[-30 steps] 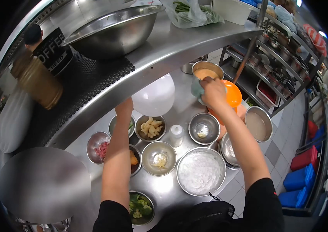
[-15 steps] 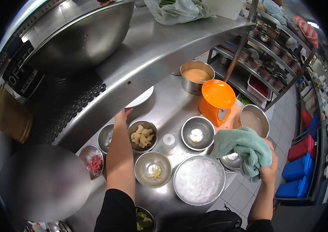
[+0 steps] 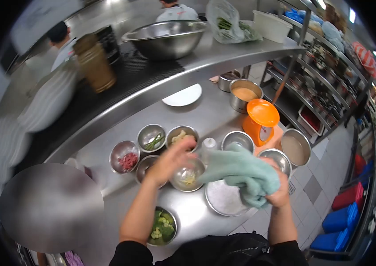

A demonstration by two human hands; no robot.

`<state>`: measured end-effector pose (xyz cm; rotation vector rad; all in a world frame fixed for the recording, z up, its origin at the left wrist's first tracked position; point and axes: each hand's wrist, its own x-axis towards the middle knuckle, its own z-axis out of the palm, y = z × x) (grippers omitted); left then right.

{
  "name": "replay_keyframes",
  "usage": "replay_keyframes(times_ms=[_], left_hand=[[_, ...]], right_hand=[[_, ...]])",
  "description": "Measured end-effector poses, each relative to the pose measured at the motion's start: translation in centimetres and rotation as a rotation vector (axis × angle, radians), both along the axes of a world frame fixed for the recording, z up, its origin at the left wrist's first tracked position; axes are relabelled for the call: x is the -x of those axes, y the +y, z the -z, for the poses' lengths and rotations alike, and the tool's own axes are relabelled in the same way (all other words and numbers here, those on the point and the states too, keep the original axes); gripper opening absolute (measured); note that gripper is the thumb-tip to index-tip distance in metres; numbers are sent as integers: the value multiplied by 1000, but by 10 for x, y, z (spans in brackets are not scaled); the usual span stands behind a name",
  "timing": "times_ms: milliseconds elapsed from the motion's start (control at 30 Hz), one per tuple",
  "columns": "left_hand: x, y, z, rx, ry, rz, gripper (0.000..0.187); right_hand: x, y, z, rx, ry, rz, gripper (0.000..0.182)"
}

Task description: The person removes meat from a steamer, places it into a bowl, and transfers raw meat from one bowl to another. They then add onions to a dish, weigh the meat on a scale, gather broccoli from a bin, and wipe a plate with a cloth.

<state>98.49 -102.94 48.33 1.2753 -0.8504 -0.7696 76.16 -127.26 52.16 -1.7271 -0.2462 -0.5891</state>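
My left hand [image 3: 174, 160] is in the air above the bowls, slightly blurred, its fingers stretched out and holding nothing. Under it is a steel bowl [image 3: 180, 186] with pale yellow strips; a bowl of pale pieces [image 3: 174, 129] is just beyond. My right hand [image 3: 279, 188] grips a bunched green towel [image 3: 248, 175]. The towel hangs over a wide bowl of white contents [image 3: 224, 197] and hides part of it. A translucent bottle [image 3: 209, 144] stands upright by the towel's left end. Nearest my left forearm sits a bowl of broccoli [image 3: 163, 228].
An orange scale [image 3: 259, 128] stands near pots of orange liquid [image 3: 244, 93] and cloudy liquid [image 3: 295, 150]. Bowls of red meat [image 3: 127, 162] and green stalks [image 3: 153, 141] lie left. A white plate [image 3: 182, 95] sits beneath the overhead shelf [image 3: 241, 62]. Two people are beyond it.
My left hand has drawn back from near the plate to above the bowls. My right hand has brought the towel leftward over the wide bowl. The view has shifted, revealing more bowls.
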Motion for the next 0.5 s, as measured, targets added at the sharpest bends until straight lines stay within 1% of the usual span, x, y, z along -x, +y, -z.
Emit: replay_keyframes(times_ms=[33,67,100,133,167,200,233,267,300,333,400,433,467,500], left_hand=[[43,15,-16,-31,-31,24,79],[75,27,-6,-42,-250,-44,87],[106,36,-12,49,111,103,88],[124,43,12,73,-76,-75,80],[142,48,35,148,177,-271,71],[156,54,38,238,428,-469,63],[162,67,38,255,414,-520,63],[167,81,24,359,472,-651,56],[172,98,12,471,520,-785,50],[177,119,3,501,485,-850,50],[193,167,-12,508,342,-1043,50],[201,192,-21,572,244,-1130,49],[209,221,-31,595,204,-1178,49],[218,251,-42,730,86,-1250,49]], right_hand=[[-12,19,-3,-92,-4,-128,58],[-24,38,-3,-42,-12,-185,60],[-34,58,-3,7,-21,-242,62],[-44,83,-2,176,-60,-221,67],[-52,108,-1,341,-103,-201,72],[-57,130,0,340,-118,-243,72],[-60,154,0,435,-148,-282,77],[-62,174,-2,530,-190,-325,83],[-63,188,-6,507,-186,-432,85],[-61,202,-11,506,-226,-499,85],[-56,225,-18,386,-231,-607,81],[-59,234,-18,386,-255,-639,81],[-58,245,-20,279,-212,-693,78],[-58,256,-17,189,-147,-761,73]])
